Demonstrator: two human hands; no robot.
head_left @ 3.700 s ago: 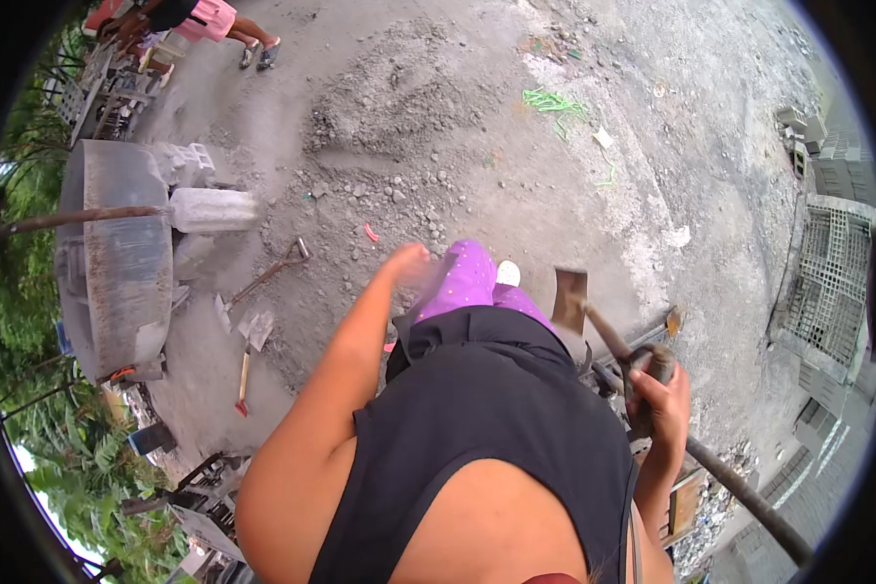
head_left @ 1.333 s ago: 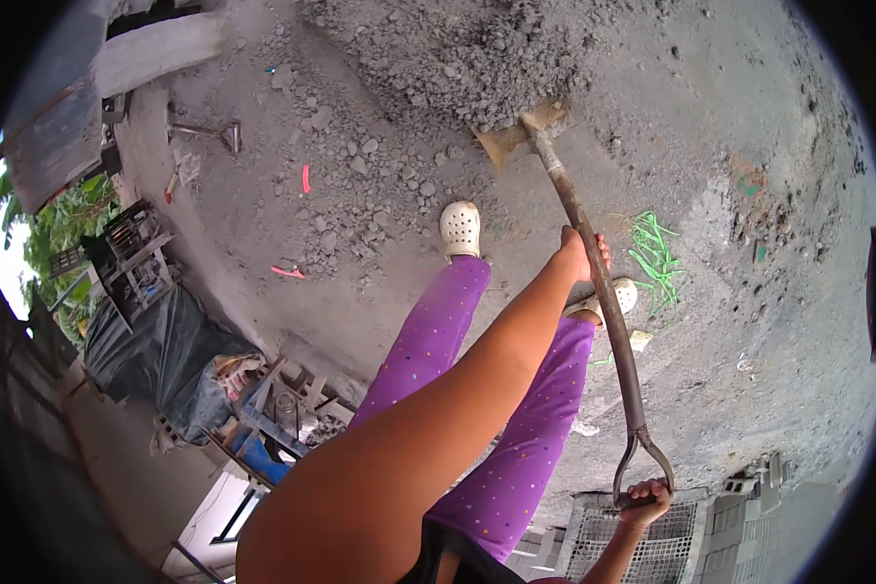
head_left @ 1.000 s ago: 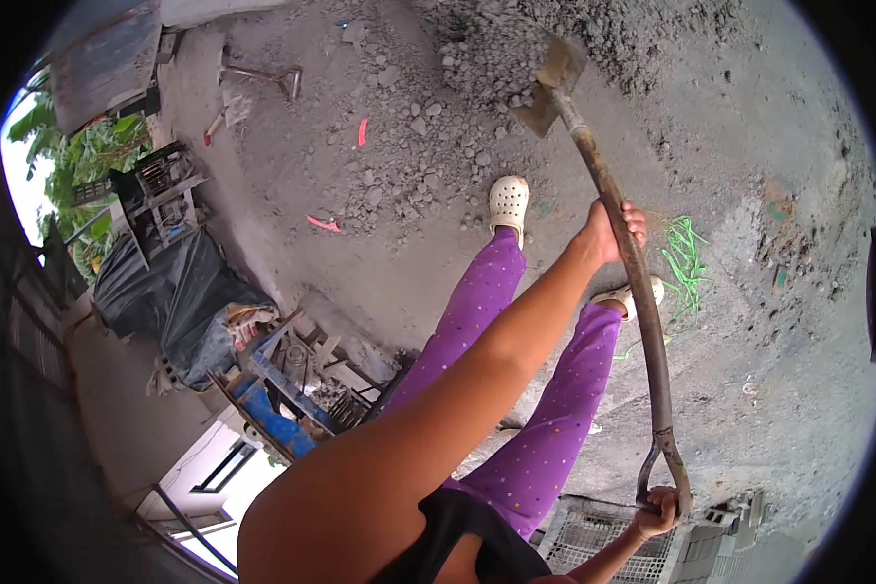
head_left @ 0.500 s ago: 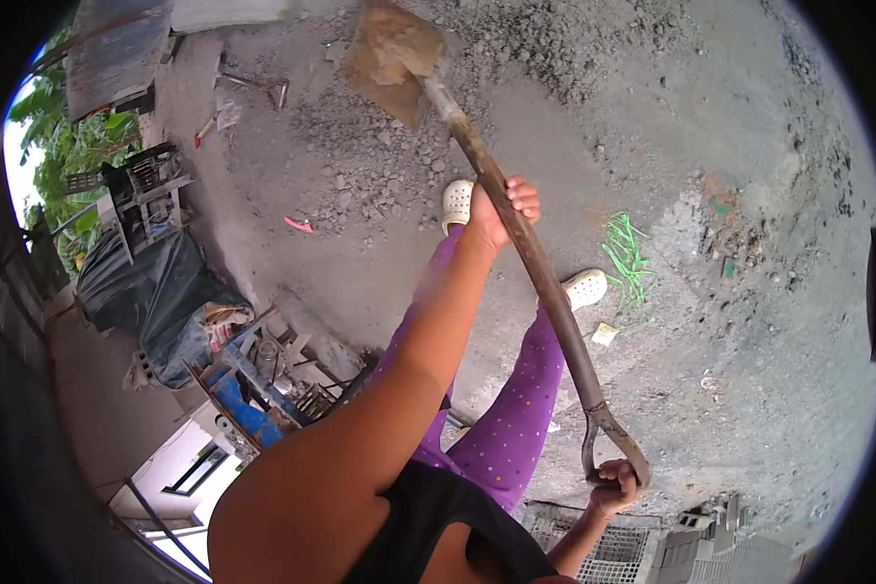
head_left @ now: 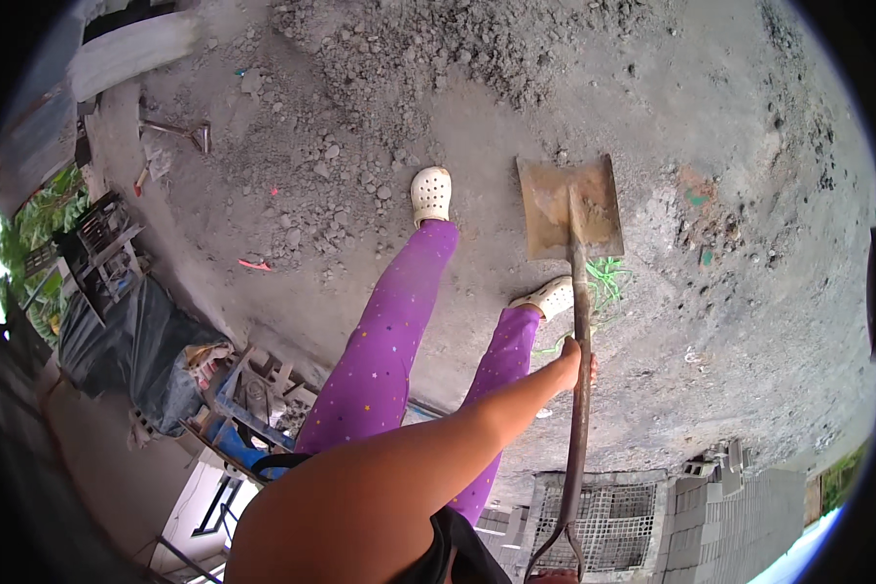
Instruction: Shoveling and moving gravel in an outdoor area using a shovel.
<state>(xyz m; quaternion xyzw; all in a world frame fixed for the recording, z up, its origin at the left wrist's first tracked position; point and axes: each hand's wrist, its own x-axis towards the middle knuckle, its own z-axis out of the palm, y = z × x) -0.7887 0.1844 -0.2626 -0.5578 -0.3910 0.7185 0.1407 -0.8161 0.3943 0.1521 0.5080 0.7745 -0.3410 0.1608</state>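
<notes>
A person in purple trousers [head_left: 380, 350] and pale clogs [head_left: 432, 195] stands on gray, dusty ground, seen from above. A shovel [head_left: 581, 311] runs nearly upright through the view, right of the person's legs, from its forked handle [head_left: 576, 552] at the lower edge to its square, rust-brown blade [head_left: 545, 209] farther out. Whether the blade touches the ground is hard to tell.

The left hand [head_left: 572, 367] reaches across and grips the shaft partway along, its fingers curled around the far side. The right hand [head_left: 557, 576] is at the handle, cut off by the lower edge; only a sliver shows, so I cannot tell how its fingers stand.

Tangled green strands [head_left: 605, 280] lie near the blade's lower edge, beside the right clog. Loose gray rubble [head_left: 346, 146] spreads ahead and to the left, with a pink strip [head_left: 255, 265] nearby. A black sheet [head_left: 131, 341] drapes a heap at far left; a mesh panel [head_left: 613, 526] lies behind the shaft.
</notes>
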